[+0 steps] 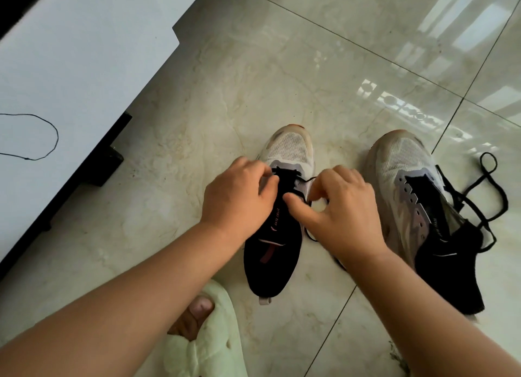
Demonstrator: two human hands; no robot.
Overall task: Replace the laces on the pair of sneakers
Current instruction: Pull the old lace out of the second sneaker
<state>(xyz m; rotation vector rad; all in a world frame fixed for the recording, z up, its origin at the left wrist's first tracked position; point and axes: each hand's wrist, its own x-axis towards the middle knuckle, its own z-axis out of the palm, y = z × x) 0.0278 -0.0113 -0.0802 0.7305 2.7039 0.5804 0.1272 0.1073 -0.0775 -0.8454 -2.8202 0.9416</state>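
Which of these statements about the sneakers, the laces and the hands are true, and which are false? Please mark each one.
1. Both hands work at the left sneaker. True: the left hand and the right hand are at its lace area.
2. The right sneaker is fully laced. False: its eyelets look bare, and a loose black lace lies against its outer side.
3. A thin black cord lies on the white surface. True.
4. The sneakers stand on a carpet. False: they stand on a glossy tiled floor.
5. A fluffy pale slipper shows at the lower edge of the view. True.
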